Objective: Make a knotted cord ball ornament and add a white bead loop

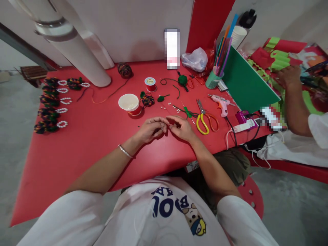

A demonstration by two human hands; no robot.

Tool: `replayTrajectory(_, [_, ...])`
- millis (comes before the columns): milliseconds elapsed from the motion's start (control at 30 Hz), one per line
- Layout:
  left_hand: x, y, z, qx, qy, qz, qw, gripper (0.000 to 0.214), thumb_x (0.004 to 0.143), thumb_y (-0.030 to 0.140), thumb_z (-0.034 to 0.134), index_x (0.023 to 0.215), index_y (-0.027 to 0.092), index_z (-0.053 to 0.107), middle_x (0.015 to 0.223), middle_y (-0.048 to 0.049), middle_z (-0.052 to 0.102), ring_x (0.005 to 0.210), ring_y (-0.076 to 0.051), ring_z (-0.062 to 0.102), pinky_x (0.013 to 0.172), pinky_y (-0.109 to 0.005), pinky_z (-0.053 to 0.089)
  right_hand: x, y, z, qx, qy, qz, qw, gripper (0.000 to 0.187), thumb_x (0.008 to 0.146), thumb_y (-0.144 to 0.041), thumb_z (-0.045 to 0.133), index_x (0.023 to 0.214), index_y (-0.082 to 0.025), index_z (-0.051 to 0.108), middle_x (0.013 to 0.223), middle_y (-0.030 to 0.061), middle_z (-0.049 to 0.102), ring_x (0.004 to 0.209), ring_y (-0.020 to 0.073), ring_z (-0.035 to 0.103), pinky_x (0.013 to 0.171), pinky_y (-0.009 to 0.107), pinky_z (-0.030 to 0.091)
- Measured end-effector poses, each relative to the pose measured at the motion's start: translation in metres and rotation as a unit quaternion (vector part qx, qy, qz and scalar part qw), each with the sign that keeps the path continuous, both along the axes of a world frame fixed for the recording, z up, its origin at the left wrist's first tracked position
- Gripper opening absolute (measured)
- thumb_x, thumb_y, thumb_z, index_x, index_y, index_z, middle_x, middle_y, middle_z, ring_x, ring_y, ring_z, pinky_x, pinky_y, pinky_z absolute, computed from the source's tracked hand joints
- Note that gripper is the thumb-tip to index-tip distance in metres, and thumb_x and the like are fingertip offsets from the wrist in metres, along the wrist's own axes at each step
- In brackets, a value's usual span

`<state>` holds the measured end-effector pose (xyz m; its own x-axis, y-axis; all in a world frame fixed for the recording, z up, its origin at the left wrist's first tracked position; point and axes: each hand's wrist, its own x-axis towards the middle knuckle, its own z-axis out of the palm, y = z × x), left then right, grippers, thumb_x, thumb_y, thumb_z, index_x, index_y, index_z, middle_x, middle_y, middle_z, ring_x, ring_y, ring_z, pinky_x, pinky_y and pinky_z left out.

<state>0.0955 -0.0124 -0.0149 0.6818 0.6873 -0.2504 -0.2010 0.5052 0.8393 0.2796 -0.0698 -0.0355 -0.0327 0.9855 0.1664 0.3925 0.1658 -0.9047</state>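
Note:
My left hand [153, 130] and my right hand [180, 128] meet fingertip to fingertip, low over the red table near its front edge. Both are closed in a pinch. A tiny pale speck shows at the left fingers; what either hand holds is too small to name. A thin red thread [167, 111] lies on the table just beyond the fingertips. Several small white beads [178, 110] are scattered there. Farther left stand a white paper cup [128, 104] and a multicoloured yarn piece [148, 100]. A green-handled tool [188, 112] and yellow-and-orange-handled scissors [202, 119] lie right of my right hand.
Yarn pieces with white bead loops [62, 110] line the table's left side. At the back are a yarn ball [124, 70], thread spool [150, 84] and phone [172, 49]. A pink glue gun [222, 105] lies right, near a green board [252, 83]. A co-worker's arm [294, 95] reaches in.

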Motion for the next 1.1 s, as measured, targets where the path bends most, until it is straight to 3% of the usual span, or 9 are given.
replayTrajectory(167, [-0.001,0.003,0.0,0.013,-0.021,-0.007,1.0,0.024,0.072,0.024,0.077,0.091,0.012,0.068,0.06,-0.0022,0.069,0.03,-0.004,0.032,0.033,-0.018,0.024,-0.003,0.001,-0.003,0.022,-0.041,0.006,0.999,0.014,0.09,-0.026,0.068,0.099,-0.022,0.078,0.117,0.0084,0.076,0.094,0.0182,0.07,0.086,0.031,0.054])
replayTrajectory(267, [-0.002,0.006,0.0,0.031,0.003,0.026,0.999,0.027,0.072,0.028,0.081,0.089,0.014,0.065,0.056,-0.0003,0.067,0.029,-0.004,0.033,0.033,-0.018,0.023,-0.002,0.001,-0.004,-0.005,0.01,-0.002,1.0,0.017,0.094,-0.032,0.065,0.096,-0.02,0.077,0.091,0.0058,0.077,0.074,0.0157,0.069,0.074,0.029,0.054])
replayTrajectory(333, [-0.002,0.008,-0.001,0.049,0.043,0.041,0.997,0.03,0.071,0.031,0.085,0.086,0.015,0.064,0.053,0.0008,0.065,0.03,-0.005,0.035,0.033,-0.018,0.021,-0.001,0.0,-0.002,-0.043,0.043,-0.006,0.998,0.022,0.096,-0.037,0.063,0.099,-0.019,0.075,0.068,0.0,0.068,0.057,0.0127,0.062,0.061,0.026,0.051])
replayTrajectory(400, [-0.001,0.007,-0.001,0.072,0.085,0.038,0.993,0.033,0.071,0.035,0.089,0.083,0.014,0.065,0.053,0.0001,0.065,0.033,-0.005,0.04,0.035,-0.018,0.023,-0.001,-0.001,0.0,-0.067,0.072,-0.007,0.995,0.024,0.095,-0.039,0.062,0.099,-0.019,0.074,0.059,-0.0036,0.061,0.05,0.0112,0.058,0.055,0.024,0.048])
replayTrajectory(533, [0.002,0.005,-0.002,0.102,0.107,0.011,0.989,0.039,0.069,0.042,0.092,0.078,0.012,0.07,0.055,-0.0022,0.066,0.044,-0.009,0.054,0.042,-0.018,0.036,0.0,0.001,-0.001,-0.089,0.131,-0.009,0.987,0.027,0.09,-0.042,0.067,0.1,-0.018,0.073,0.067,-0.0023,0.065,0.053,0.01,0.06,0.053,0.022,0.051])
replayTrajectory(633, [0.002,0.007,-0.002,0.08,0.074,0.008,0.994,0.044,0.067,0.047,0.093,0.079,0.012,0.07,0.055,-0.0033,0.068,0.038,-0.007,0.048,0.037,-0.018,0.028,0.004,0.003,-0.001,-0.112,0.192,0.001,0.975,0.033,0.089,-0.044,0.068,0.109,-0.018,0.072,0.079,0.0001,0.071,0.056,0.0092,0.06,0.054,0.022,0.053])
replayTrajectory(767, [0.0,0.011,0.001,0.071,0.03,0.029,0.997,0.043,0.067,0.045,0.093,0.078,0.012,0.068,0.07,-0.0093,0.077,0.032,-0.003,0.037,0.034,-0.018,0.021,0.01,0.004,0.001,-0.143,0.255,0.04,0.956,0.037,0.089,-0.037,0.066,0.121,-0.02,0.069,0.096,0.0045,0.076,0.062,0.0099,0.061,0.056,0.023,0.053])
replayTrajectory(933, [-0.001,0.01,0.001,0.064,0.035,0.043,0.996,0.041,0.067,0.044,0.094,0.076,0.012,0.069,0.067,-0.0055,0.074,0.033,-0.003,0.037,0.034,-0.018,0.025,0.008,0.006,0.0,-0.101,0.154,0.046,0.982,0.045,0.083,-0.029,0.073,0.128,-0.019,0.07,0.101,0.0049,0.077,0.065,0.0086,0.057,0.06,0.022,0.048])
replayTrajectory(1100, [-0.002,0.011,-0.005,0.081,0.047,0.058,0.994,0.04,0.067,0.044,0.094,0.076,0.014,0.069,0.045,0.005,0.055,0.034,-0.005,0.037,0.036,-0.018,0.029,-0.001,0.007,-0.007,-0.083,0.113,0.023,0.99,0.03,0.088,-0.037,0.073,0.109,-0.016,0.079,0.08,0.0025,0.076,0.062,0.0103,0.059,0.059,0.023,0.046])
